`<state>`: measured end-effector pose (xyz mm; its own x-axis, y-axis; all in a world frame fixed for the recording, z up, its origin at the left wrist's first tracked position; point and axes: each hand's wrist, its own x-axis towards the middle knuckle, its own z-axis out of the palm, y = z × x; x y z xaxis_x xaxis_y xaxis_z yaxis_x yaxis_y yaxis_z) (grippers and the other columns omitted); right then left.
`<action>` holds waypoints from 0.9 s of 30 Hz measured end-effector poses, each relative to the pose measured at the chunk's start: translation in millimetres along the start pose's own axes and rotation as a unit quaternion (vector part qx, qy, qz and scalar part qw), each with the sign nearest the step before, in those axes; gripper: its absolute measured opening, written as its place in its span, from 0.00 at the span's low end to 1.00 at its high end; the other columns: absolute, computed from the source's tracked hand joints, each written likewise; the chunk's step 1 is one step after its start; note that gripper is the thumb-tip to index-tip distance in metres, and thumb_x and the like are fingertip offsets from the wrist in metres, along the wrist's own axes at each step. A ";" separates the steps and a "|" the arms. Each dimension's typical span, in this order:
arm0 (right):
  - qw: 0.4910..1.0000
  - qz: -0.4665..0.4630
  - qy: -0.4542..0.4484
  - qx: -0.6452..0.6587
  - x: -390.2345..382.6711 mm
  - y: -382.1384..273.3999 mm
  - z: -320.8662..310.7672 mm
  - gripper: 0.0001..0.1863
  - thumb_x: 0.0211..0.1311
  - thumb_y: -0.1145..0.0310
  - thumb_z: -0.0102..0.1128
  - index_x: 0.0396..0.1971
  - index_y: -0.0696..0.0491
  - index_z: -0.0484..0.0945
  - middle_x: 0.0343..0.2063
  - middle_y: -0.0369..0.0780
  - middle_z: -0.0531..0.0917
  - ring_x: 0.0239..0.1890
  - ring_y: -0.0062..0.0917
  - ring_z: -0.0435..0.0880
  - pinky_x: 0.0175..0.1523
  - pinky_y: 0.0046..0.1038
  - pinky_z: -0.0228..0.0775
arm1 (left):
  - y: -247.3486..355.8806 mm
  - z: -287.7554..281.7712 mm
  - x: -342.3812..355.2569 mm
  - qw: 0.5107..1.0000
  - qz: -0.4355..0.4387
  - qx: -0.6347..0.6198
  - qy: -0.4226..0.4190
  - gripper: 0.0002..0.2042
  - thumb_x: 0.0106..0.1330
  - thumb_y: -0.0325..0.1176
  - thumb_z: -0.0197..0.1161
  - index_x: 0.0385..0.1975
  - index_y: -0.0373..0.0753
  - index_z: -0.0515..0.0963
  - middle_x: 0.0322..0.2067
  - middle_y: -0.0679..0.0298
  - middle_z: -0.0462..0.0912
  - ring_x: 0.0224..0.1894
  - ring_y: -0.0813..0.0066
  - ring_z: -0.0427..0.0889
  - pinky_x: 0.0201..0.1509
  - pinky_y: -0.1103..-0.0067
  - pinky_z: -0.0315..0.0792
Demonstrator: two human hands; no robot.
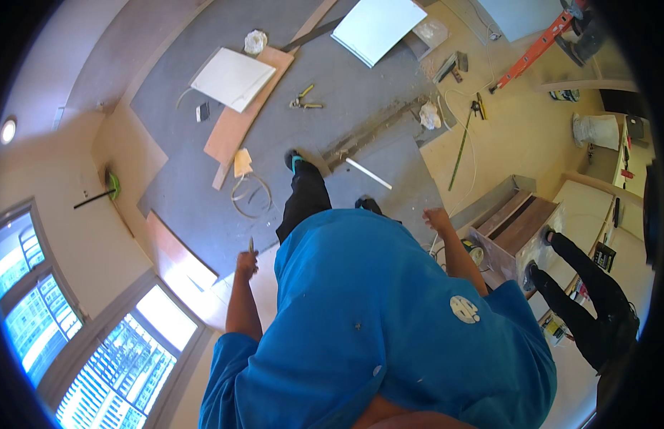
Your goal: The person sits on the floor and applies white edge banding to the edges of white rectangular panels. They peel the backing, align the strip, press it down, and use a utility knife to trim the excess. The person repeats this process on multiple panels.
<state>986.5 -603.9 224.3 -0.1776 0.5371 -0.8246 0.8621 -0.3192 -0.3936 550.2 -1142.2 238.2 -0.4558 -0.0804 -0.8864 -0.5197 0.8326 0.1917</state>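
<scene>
My left hand (246,263) is closed round a narrow object (250,246), too small to make out, held upright beside my dark trouser leg (303,200). My right hand (435,219) hangs at my other side with fingers curled; I cannot see whether anything is in it. A thin cord runs behind it. Beyond my shoes, on grey floor covering (346,86), lie a white strip (368,173), a yellow-handled tool (307,96), a cable loop (250,204), a wooden plank (228,136) and two white panels (232,77).
An orange ladder (532,53) at the upper right has another person's shoe (571,50) on it. A second person's dark legs (589,300) stand by a wooden box (518,218) at right. A long green rod (461,154) lies on the floor. Windows (139,357) are at left.
</scene>
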 end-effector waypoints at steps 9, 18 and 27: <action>0.992 -0.123 -0.007 0.016 9.7 -203.6 53.8 0.18 0.68 0.54 0.65 0.39 0.56 0.86 0.31 0.37 0.86 0.33 0.23 0.84 0.38 0.27 0.75 | 158.5 -64.4 86.6 0.991 0.122 0.024 -0.036 0.22 0.76 0.47 0.53 0.38 0.29 0.76 0.22 0.50 0.80 0.13 0.64 0.76 0.14 0.68 0.70; 0.991 -0.133 -0.028 -0.019 68.1 -288.2 66.0 0.09 0.63 0.65 0.66 0.34 0.56 0.87 0.27 0.39 0.87 0.29 0.26 0.85 0.38 0.30 0.76 | 450.0 -96.9 73.9 0.970 0.239 0.012 -0.039 0.10 0.60 0.31 0.69 0.24 0.34 0.75 0.15 0.65 0.71 0.11 0.73 0.69 0.13 0.72 0.64; 0.936 -0.151 -0.107 -0.299 211.4 -322.9 -46.7 0.08 0.53 0.64 0.73 0.30 0.52 0.88 0.28 0.41 0.89 0.32 0.30 0.87 0.39 0.34 0.79 | 529.0 -70.3 133.0 0.982 0.141 0.124 -0.010 0.10 0.54 0.29 0.72 0.22 0.30 0.78 0.13 0.59 0.76 0.12 0.67 0.78 0.15 0.70 0.70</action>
<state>692.8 -350.8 196.0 -0.4920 0.3426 -0.8004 0.8575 0.3496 -0.3774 163.9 -750.9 251.3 -0.5407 0.1807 -0.8216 -0.1828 0.9281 0.3244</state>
